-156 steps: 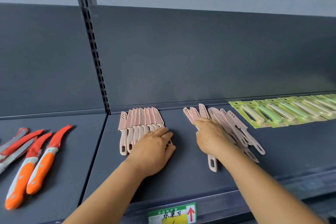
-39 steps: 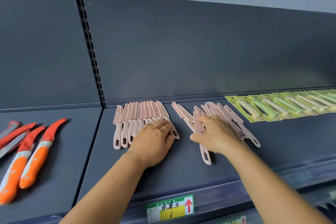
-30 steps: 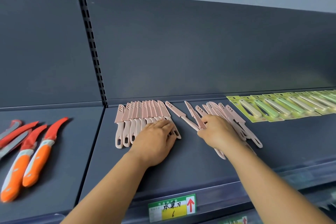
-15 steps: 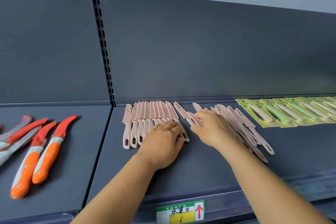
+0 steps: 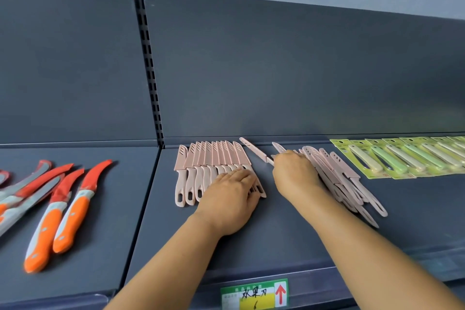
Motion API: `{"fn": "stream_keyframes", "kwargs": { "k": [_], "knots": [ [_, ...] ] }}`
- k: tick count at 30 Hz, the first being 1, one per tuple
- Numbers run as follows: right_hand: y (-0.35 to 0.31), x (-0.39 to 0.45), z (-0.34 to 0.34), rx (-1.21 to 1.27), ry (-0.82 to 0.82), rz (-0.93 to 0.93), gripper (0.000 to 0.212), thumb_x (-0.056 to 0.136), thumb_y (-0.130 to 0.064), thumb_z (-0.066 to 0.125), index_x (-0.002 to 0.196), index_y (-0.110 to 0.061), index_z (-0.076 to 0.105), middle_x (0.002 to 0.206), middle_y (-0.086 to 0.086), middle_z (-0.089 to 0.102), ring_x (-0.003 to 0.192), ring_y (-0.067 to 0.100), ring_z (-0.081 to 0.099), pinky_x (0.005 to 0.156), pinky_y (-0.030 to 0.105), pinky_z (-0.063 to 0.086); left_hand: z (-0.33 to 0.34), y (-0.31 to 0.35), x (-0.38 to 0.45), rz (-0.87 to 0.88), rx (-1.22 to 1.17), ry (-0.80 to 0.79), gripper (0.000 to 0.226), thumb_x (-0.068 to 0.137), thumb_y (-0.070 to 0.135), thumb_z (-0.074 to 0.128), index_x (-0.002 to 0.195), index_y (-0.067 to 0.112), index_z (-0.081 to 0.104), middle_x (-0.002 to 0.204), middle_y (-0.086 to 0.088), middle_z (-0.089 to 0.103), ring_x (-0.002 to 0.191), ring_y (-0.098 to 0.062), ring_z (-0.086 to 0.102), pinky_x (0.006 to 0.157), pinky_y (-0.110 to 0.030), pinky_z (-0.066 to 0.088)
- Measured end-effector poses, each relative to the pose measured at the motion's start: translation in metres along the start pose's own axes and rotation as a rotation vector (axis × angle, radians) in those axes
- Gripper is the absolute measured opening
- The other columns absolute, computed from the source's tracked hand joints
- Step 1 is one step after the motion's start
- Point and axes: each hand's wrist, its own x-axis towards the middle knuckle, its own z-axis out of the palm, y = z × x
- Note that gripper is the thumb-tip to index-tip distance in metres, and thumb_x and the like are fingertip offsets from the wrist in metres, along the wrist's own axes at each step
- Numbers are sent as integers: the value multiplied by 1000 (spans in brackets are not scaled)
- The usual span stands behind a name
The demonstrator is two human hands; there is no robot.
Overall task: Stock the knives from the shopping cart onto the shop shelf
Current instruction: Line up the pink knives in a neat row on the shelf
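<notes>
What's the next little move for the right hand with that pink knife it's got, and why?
Probably slide the single pink knife leftward and lay it against the right edge of the neat pink row. The right hand grips it angled, apart from the row, while the left hand rests flat on the row's handles. A loose pink pile waits to the right.

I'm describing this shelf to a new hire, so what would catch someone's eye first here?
Probably the two hands mid-shelf: the left hand lies flat on a tidy row of pink knives, while the right hand grips one pink knife beside a loose pink heap. Bright orange knives lie far left, green carded packs far right.
</notes>
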Motion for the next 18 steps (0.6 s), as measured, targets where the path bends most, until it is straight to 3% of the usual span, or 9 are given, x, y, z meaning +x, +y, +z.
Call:
{"fn": "stream_keyframes", "kwargs": {
  "k": [3,5,7,11,14,18],
  "knots": [
    [1,2,-2,357,-65,97,22,84,-1,48,72,-17,56,81,7,60,73,28,50,52,26,34,-1,1,0,-10,-5,2,44,97,45,41,131,19,51,143,6,43,130,-15,38,107,-24,20],
    [-1,-2,-1,762,-103,155,27,87,-5,46,78,-26,62,70,2,57,64,25,49,50,23,34,-1,1,0,-9,0,1,45,96,46,41,132,20,50,143,6,43,130,-16,38,107,-25,21],
    [-3,-7,0,937,-113,194,28,88,-7,47,89,-27,66,65,-1,56,60,21,48,54,24,38,-1,1,0,-10,0,-4,47,96,45,41,135,20,48,144,5,42,131,-16,37,108,-25,20],
    [-7,-7,-1,827,-158,144,31,87,-4,43,101,-11,70,75,7,59,67,23,46,60,26,39,-1,1,0,-10,-7,4,47,97,42,41,137,19,47,146,5,41,134,-17,35,110,-26,19],
    [-10,-7,-2,673,-149,121,32,86,-3,43,103,-10,70,104,14,68,89,36,61,71,37,53,0,0,0,-15,1,-1,48,97,42,40,140,20,43,148,6,38,135,-16,33,110,-24,18],
    [-7,-11,4,628,-145,30,27,92,-19,47,108,-18,68,109,3,63,106,22,57,87,39,52,1,0,0,-7,-2,-3,45,97,41,41,137,21,46,144,6,42,133,-16,36,109,-25,21]
  ]
}}
